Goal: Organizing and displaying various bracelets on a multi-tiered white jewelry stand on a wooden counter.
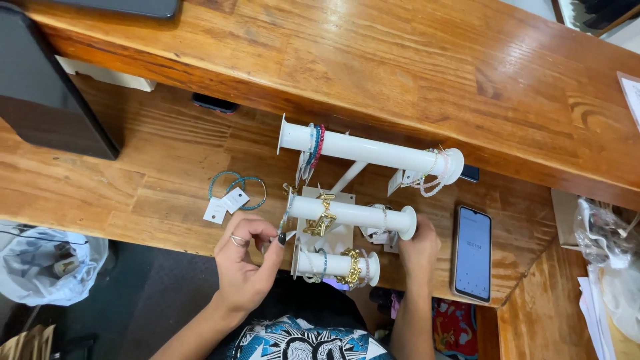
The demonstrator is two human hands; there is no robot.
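Looking down from my head, my left hand (245, 263) pinches a thin beaded bracelet (285, 220) at the left end of the middle bar (350, 213) of a white three-bar bracelet stand (347, 230) on the wooden desk (153, 180). My right hand (419, 252) grips the stand's right side beside the middle bar's end cap, fingers hidden behind it. Two teal tagged bracelets (237, 190) lie to the left, a phone (472, 253) to the right.

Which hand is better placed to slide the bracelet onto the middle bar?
Left, probably. The left hand pinches a thin beaded bracelet right at the open end of the white middle display bar; the right hand steadies the bar's far end.
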